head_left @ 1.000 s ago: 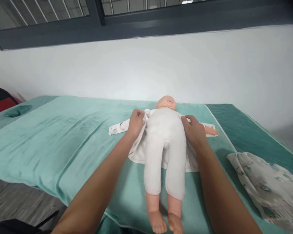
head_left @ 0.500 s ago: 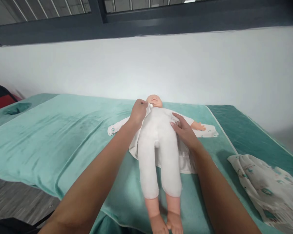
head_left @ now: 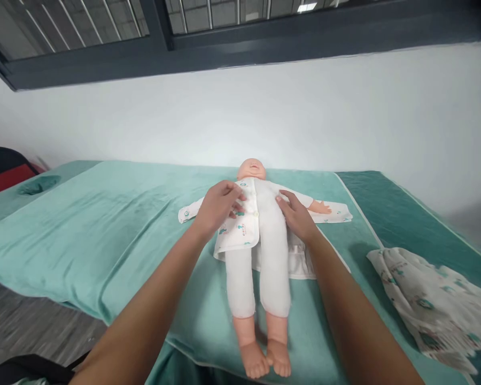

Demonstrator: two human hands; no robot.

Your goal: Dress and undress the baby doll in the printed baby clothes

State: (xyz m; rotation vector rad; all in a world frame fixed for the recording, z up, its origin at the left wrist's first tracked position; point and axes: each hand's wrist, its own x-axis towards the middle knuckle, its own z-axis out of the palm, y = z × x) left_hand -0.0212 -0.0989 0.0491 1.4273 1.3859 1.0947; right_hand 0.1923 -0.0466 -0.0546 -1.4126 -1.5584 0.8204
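A baby doll with a white cloth body lies on its back, its feet towards me. Spread beneath it is a white printed baby shirt, whose left front panel is folded over the doll's chest and belly. On that panel rests my left hand, fingers loosely bent and apart. My right hand touches the doll's side on the right, thumb and forefinger slightly apart; its other fingers are partly hidden. The doll's right-side arm lies on top of the shirt's sleeve, not inside it.
A green sheet covers the bed. Crumpled white printed cloth lies at the right. Behind the bed stand a white wall and a dark window frame. A red and black item shows at far left.
My left hand has brought the shirt's left panel down across the doll's front and loosened its pinch. My right hand stays by the doll's side. The view has shifted slightly.
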